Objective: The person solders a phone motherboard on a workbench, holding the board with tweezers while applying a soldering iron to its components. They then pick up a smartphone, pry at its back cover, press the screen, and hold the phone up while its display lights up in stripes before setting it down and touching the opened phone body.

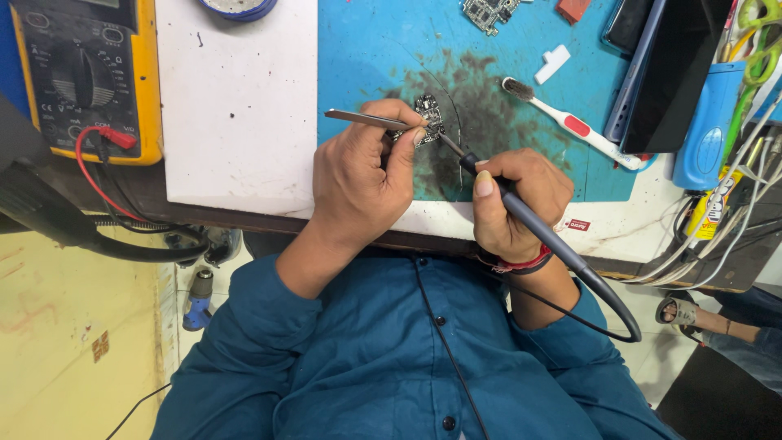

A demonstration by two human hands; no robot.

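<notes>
On the stained blue mat, the small circuit board lies just beyond your knuckles. Your left hand pinches the tweezers; your right hand grips the soldering iron. Keep both wrists braced, tip touching lightly.

Head camera, looking steeply down over the person's own chest

One view only, close above the bench; it faces down and forward past the blue shirt; the blue mat fills the frame beyond the fingers; floor shows nearer than them, at both lower corners.
</notes>
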